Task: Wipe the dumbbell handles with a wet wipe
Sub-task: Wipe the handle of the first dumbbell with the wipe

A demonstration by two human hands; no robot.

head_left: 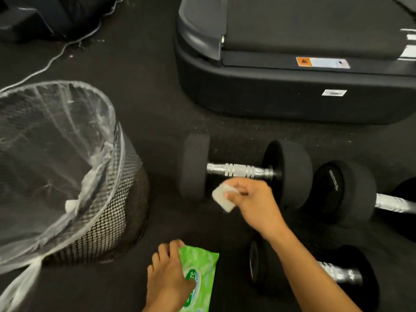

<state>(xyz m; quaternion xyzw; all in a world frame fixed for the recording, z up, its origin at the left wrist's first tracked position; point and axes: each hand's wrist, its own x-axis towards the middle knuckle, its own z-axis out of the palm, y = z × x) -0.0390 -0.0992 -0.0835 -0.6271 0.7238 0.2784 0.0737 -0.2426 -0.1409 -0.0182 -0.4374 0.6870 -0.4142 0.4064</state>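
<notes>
A black dumbbell with a chrome handle (pixel 238 171) lies on the dark floor in the middle. Just in front of that handle, my right hand (pixel 252 200) pinches a folded white wet wipe (pixel 221 198), not touching the metal. Lower down, my left hand (pixel 167 280) rests on a green wet-wipe pack (pixel 202 273) lying on the floor, thumb on its label. A second dumbbell (pixel 346 194) lies to the right, and a third dumbbell (pixel 337 272) sits partly behind my right forearm.
A mesh waste bin (pixel 108 212) with a clear plastic liner stands at the left, a crumpled white wipe inside it. A treadmill base (pixel 292 86) fills the upper right. A white cable (pixel 56 57) runs across the floor at top left.
</notes>
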